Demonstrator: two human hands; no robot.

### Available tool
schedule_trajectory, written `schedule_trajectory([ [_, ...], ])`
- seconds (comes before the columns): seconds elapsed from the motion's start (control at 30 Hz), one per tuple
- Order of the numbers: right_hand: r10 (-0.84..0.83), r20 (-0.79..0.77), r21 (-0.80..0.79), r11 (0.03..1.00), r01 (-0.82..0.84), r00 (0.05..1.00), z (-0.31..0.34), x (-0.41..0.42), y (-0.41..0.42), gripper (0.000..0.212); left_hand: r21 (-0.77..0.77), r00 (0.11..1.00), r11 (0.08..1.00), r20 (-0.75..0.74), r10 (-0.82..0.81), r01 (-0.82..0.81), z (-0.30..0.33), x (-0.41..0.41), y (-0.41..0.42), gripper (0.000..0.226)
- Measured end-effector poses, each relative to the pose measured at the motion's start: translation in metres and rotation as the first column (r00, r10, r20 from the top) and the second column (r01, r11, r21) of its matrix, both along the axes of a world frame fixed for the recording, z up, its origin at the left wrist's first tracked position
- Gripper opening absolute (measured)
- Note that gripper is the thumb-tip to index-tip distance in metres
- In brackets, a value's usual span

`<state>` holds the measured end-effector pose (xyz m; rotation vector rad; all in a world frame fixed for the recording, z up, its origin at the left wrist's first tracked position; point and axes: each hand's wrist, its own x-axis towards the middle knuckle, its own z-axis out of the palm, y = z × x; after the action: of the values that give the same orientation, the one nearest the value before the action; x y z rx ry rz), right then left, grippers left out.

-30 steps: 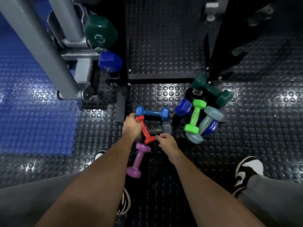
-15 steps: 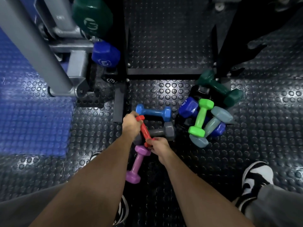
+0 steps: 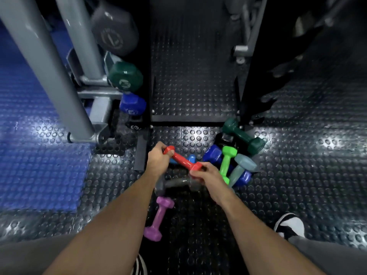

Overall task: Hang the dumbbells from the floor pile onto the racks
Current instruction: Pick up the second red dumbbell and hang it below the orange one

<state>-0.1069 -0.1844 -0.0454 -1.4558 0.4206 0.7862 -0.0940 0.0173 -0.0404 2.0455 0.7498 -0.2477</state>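
Red dumbbell (image 3: 183, 160) slants upper-left to lower-right, left hand (image 3: 157, 158) and right hand (image 3: 206, 174) gripping its ends.

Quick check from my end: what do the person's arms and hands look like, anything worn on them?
Both forearms are bare up to the frame's lower edge: no sleeves in view. The left hand and right hand wear no gloves, and no watch, strap or ring shows on either wrist or hand. Motion blur softens the fingers, so any small ring could be missed.
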Motion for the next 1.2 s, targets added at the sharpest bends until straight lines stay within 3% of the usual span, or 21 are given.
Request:
schedule_trajectory([
  [0.17,0.059,0.099,0.16,0.984,-0.075,0.993,0.098,0.029,-0.037,0.03,-0.103,0.99,0.994,0.127,0.057,-0.044,0.08,0.019,-0.016,0.011],
  [0.37,0.086,0.351,0.162,0.975,-0.151,0.933,0.217,0.054,-0.066,0.045,-0.144,0.951,0.989,0.305,0.058,-0.014,0.205,0.044,-0.041,0.012],
  [0.5,0.121,0.506,0.112,0.972,-0.204,0.854,0.296,0.068,-0.08,0.039,-0.119,0.914,0.993,0.404,0.031,0.02,0.288,0.062,-0.053,0.014],
  [0.9,0.08,0.846,0.056,0.97,-0.236,0.527,0.52,0.078,-0.111,0.037,-0.07,0.721,0.98,0.688,-0.086,0.184,0.513,0.116,-0.092,0.015],
  [1.07,-0.021,0.938,0.061,0.993,-0.105,0.345,0.588,0.083,-0.116,0.037,-0.119,0.574,0.944,0.815,-0.085,0.309,0.599,0.133,-0.121,0.006],
  [1.2,-0.124,0.962,0.12,0.992,0.03,0.244,0.634,0.099,-0.12,0.031,-0.027,0.539,0.981,0.839,-0.081,0.19,0.654,0.158,-0.125,0.022],
])
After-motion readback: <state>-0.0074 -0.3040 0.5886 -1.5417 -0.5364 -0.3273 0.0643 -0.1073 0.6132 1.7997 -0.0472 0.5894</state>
